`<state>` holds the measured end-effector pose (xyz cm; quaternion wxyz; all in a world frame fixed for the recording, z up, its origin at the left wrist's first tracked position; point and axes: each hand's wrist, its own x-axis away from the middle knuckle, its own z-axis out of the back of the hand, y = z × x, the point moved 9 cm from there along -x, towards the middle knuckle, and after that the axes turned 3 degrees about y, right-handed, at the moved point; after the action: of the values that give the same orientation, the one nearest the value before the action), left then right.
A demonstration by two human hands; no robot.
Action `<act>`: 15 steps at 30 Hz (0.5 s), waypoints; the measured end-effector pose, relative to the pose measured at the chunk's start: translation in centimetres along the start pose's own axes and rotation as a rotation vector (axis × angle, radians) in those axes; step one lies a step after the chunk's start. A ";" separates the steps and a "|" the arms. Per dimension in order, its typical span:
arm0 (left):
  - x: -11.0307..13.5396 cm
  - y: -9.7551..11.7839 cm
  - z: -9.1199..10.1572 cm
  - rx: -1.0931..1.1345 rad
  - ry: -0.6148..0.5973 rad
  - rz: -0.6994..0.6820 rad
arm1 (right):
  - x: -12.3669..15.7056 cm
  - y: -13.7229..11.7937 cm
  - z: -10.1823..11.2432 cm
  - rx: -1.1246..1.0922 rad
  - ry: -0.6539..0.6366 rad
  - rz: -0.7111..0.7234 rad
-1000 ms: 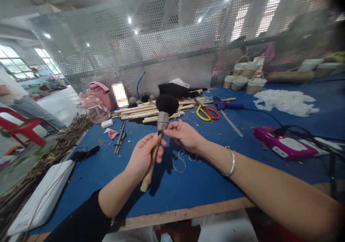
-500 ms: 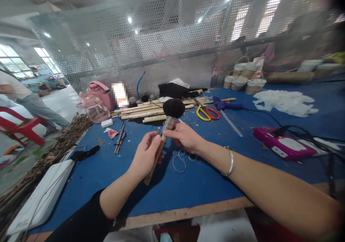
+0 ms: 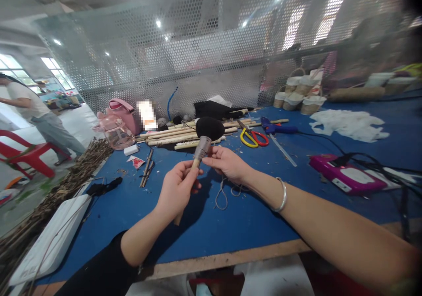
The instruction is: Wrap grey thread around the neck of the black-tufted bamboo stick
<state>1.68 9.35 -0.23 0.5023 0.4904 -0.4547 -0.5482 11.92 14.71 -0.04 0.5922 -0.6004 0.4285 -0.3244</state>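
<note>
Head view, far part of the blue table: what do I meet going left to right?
pink jug → brush held in the hands → scissors → baskets → white cloth

A blue table [image 3: 231,230] carries sticks [image 3: 171,134], scissors [image 3: 253,138] and a glue gun [image 3: 275,128] toward the back, baskets [image 3: 301,98] and white cloth [image 3: 349,124] far right, a pink box [image 3: 346,175] nearer, a bottle [image 3: 115,131] left, string [image 3: 222,196] in the middle.

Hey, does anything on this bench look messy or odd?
Nothing looks damaged. A torn red-and-white wrapper lies on the blue table, and loose twine loops untidily below the brush held by the left hand and right hand.
</note>
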 end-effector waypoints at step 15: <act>0.3 -1.3 -0.8 0.160 -0.035 0.137 | 0.7 0.2 -1.3 -0.067 -0.024 -0.034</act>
<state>2.33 9.17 -1.58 0.4899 0.4869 -0.5381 -0.4830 11.00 13.55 -0.21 0.5712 -0.6308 0.4218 -0.3128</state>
